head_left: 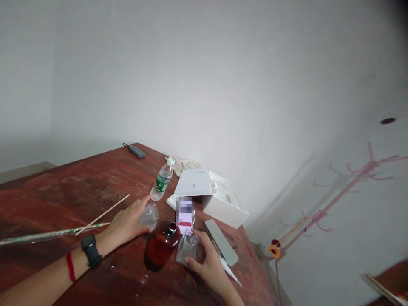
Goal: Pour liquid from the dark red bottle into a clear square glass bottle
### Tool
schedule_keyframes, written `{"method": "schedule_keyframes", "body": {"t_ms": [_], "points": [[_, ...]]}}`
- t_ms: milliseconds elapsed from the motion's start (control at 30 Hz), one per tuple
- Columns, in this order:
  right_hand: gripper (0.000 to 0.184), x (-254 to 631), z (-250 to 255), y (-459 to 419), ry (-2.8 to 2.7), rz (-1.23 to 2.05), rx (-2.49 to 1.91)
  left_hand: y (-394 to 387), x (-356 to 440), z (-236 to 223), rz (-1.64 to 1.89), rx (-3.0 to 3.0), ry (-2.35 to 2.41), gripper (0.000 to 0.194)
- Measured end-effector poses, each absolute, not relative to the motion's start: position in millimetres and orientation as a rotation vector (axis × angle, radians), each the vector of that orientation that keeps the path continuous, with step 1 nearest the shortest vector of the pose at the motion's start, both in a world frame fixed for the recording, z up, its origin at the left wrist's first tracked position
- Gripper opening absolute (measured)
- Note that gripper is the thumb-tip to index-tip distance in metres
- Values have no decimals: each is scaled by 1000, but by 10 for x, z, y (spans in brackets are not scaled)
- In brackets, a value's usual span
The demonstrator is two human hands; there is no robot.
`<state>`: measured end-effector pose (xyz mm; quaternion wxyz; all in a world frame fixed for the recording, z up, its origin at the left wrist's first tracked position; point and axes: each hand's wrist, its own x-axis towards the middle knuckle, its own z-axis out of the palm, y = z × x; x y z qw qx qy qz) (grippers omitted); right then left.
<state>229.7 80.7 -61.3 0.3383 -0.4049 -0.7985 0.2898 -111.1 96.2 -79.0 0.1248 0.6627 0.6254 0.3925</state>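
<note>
My left hand [127, 223], with a black watch and a red band on the wrist, curls round a small clear glass bottle [149, 216] on the wooden table [63, 187]. My right hand [207, 263] grips a second clear square glass bottle [188, 250] nearer the table's right edge. Between the two hands stands a round amber glass bottle [162, 244] with an open mouth. A phone [185, 214] with a lit screen stands just behind the amber bottle.
An open white box [210, 197], a plastic water bottle [162, 179], a grey flat case [220, 242], a white dropper [230, 272], thin sticks [102, 216], a wrapped rod [41, 236], a dark power bank [137, 151] and a cloth [186, 165] lie on the table. A pink coat rack [344, 187] stands at right.
</note>
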Motion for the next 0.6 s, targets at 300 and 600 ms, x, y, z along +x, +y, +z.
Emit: {"method": "schedule_keyframes", "body": {"t_ms": [300,600], "points": [[69,2349,-615,869,-2050,711,-1021,871,-1005,-569,1347,1934,1701,85],[73,2392,-624,855,-2067,838,-1024,717,-893,-341,1559,1848,1493,74]]}}
